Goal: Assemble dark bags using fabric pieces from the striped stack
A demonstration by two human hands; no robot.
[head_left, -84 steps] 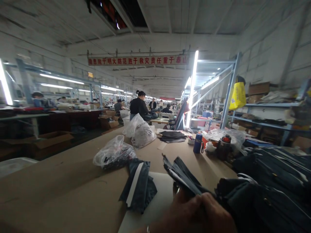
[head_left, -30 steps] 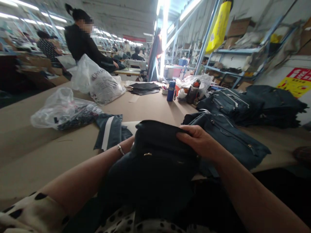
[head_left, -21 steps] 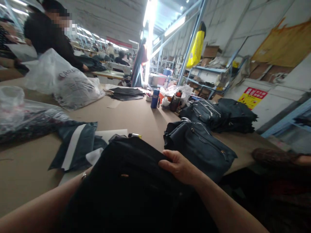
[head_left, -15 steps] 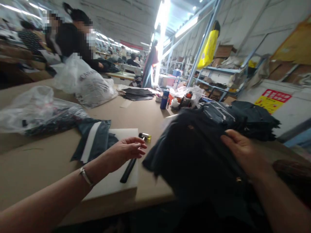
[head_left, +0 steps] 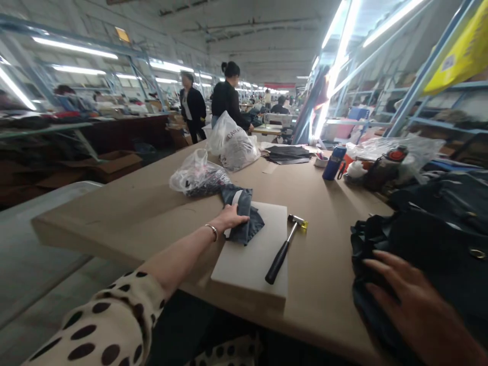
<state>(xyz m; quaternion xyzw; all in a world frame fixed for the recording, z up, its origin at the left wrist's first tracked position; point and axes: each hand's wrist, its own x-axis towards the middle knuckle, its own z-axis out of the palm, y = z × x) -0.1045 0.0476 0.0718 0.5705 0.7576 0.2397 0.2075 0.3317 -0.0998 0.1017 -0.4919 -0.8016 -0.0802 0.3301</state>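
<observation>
My left hand is on a folded dark blue-grey fabric piece with a white strip, its fingers closed over the near part. The piece lies partly on a white board. Beside it on the board rests a mallet with a black handle and a metal head with a yellow tip. My right hand lies with its fingers apart on a dark fabric item at the table's right side. A small metal ring shows on that item.
Clear plastic bags stand at the table's far left, with flat black pieces further right. A blue bottle stands near more plastic. Two people are beyond the table. Its left edge drops off beside a pale surface.
My left hand has come down onto the blue-grey fabric piece. The dark item in my right hand has gone down to the right, and those fingers have spread. The view has turned left.
</observation>
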